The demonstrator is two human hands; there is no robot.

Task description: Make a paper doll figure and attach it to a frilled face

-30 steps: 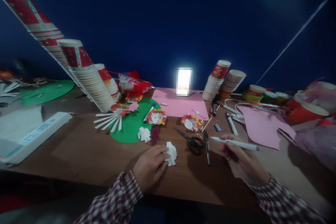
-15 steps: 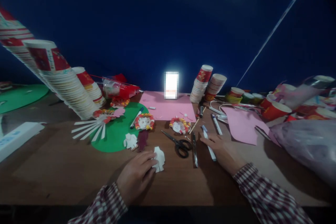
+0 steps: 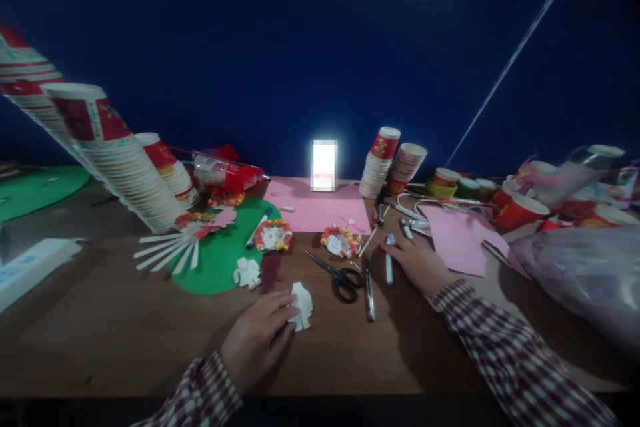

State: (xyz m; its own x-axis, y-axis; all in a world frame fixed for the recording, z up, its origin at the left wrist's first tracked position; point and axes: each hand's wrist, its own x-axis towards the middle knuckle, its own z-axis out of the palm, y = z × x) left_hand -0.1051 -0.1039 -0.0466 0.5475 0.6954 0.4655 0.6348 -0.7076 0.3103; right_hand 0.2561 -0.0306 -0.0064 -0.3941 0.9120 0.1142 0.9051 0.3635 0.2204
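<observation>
"Brown wood counter [image 3: 150, 353], dark blue wall [image 3: 225, 47] behind. What's leftmost?"

"A long white block [image 3: 40, 267], stacked cups [image 3: 123, 170], then a green sheet [image 3: 200, 280]."

"Next?"

"The left hand [image 3: 257, 333] holds a white cutout [image 3: 302, 303] on the counter; the right hand [image 3: 420, 263] is at a white marker [image 3: 389, 268], whether gripping I can't tell."

"Far right?"

"A plastic bag [image 3: 580, 273]."

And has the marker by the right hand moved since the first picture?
Yes: the marker went left, closer to the pen beside the scissors, now nearly parallel to it.
</observation>
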